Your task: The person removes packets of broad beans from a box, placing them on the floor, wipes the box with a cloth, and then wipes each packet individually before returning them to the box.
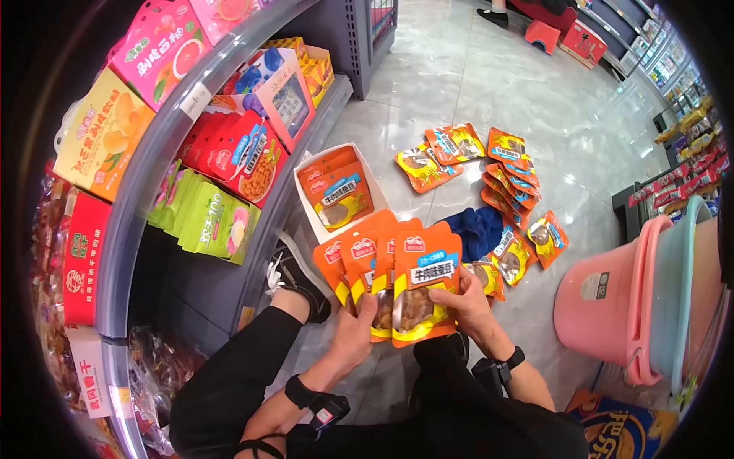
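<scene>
Several orange snack packets (425, 279) are fanned out between my two hands, a window in the front one showing brown beans. My left hand (353, 334) grips the lower left of the fan, thumb on the front. The right edge of the front packet is pinched by my right hand (472, 307), its thumb over the window. Just beyond the fan, a white open box (307, 186) on the floor holds more of the same packets standing inside. Loose orange packets (456, 144) lie on the tiles ahead, beside a dark blue cloth (475, 232).
On my left, a grey shelf (264, 229) carries red snack packs (243, 157), green packs (214, 218) and pink and orange boxes. Stacked pink (604, 298) and light blue buckets stand at right. A red box (582, 43) sits far off, near another person's foot (493, 16).
</scene>
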Motion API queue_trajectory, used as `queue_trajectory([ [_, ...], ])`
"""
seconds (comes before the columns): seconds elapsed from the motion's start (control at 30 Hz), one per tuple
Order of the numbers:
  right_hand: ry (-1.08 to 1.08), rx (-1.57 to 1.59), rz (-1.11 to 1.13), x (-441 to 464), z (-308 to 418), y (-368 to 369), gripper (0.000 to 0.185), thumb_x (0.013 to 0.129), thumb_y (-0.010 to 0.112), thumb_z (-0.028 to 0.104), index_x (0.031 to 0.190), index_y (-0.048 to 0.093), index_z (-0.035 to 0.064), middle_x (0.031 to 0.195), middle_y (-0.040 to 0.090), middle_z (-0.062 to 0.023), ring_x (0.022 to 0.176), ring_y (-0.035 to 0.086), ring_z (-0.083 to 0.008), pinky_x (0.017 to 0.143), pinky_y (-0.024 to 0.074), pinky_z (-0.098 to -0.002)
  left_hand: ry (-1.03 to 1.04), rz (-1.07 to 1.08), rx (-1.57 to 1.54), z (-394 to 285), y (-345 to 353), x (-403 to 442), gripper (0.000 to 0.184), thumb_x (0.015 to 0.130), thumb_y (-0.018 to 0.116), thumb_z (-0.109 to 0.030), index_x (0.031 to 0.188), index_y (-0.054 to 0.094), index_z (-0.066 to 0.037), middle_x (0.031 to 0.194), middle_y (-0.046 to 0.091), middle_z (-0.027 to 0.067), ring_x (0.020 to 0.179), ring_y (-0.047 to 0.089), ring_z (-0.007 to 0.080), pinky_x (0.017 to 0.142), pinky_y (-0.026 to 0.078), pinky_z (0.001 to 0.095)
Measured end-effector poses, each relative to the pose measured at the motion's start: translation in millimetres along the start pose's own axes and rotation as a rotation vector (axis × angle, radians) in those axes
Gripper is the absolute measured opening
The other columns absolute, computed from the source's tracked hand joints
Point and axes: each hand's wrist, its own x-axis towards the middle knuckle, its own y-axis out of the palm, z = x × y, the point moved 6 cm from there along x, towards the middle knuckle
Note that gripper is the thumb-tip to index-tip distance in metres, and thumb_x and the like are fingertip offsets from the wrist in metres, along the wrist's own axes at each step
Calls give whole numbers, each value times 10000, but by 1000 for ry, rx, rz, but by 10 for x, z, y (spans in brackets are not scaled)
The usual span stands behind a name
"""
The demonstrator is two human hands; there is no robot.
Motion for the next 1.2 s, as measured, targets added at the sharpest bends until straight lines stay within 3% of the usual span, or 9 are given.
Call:
queue_trajectory([
  [0.1,162,319,11,-31,-204,-67,521,737,705,104,1197,476,22,1109,598,-66,1003,589,-186,901,467,-339,-6,3,16,-25,-9,12,416,948,431,-327,1282,360,-90,1203,508,81,1058,554,201,857,505,387],
  [0.3,-8,712,-192,62,191,-634,500,830,632,211,1255,434,35,1173,559,-102,1045,577,-240,938,452,-426,9,-18,-74,-241,-8,98,371,955,435,-288,1252,380,-71,1173,526,94,1027,574,223,797,540,398],
  [0.4,-3,512,-12,34,183,-636,479,833,632,224,1231,452,30,1149,569,-84,1034,581,-218,923,463,-396,10,-13,-47,-231,8,116,354,956,441,-264,1253,377,-82,1159,533,88,1024,577,223,766,552,385],
  [0.6,-19,-46,-65,45,170,-50,574,710,770,106,1188,467,14,1074,599,-48,988,560,-118,876,453,-282,-190,19,-58,-111,136,-42,409,965,408,-313,1261,375,-33,1187,500,75,1003,574,164,800,520,314],
  [0.7,-159,-162,-46,50,248,51,602,721,764,120,1211,429,13,1098,574,-62,996,553,-133,878,452,-289,-120,78,24,-44,66,-9,404,914,518,-141,1264,349,-31,1192,483,63,1011,562,152,797,512,294],
  [0.77,-157,-160,-57,25,241,116,619,723,763,124,1222,413,14,1110,560,-64,1006,547,-136,879,451,-290,-151,229,294,-62,80,-15,588,777,630,47,1279,336,-40,1183,499,61,1037,547,151,827,496,289],
  [0.93,-163,-80,-110,-19,153,180,629,748,747,155,1238,376,19,1129,534,-64,1029,532,-148,880,450,-289,-90,206,178,-148,253,-58,637,759,679,10,1288,327,-29,1182,508,83,1080,526,167,906,456,338],
  [1.07,221,236,22,-29,-101,181,452,845,642,173,1211,428,16,1149,555,-69,1016,553,-142,878,462,-298,-76,210,201,-150,152,-26,736,727,689,37,1323,265,-39,1219,478,104,1101,525,205,928,452,342],
  [1.2,213,303,119,-69,-160,170,419,863,620,193,1204,453,17,1158,560,-62,1011,564,-147,893,458,-308,-80,283,354,-189,185,-53,761,732,720,-42,1320,237,0,1325,362,128,1224,404,209,1010,358,353],
])
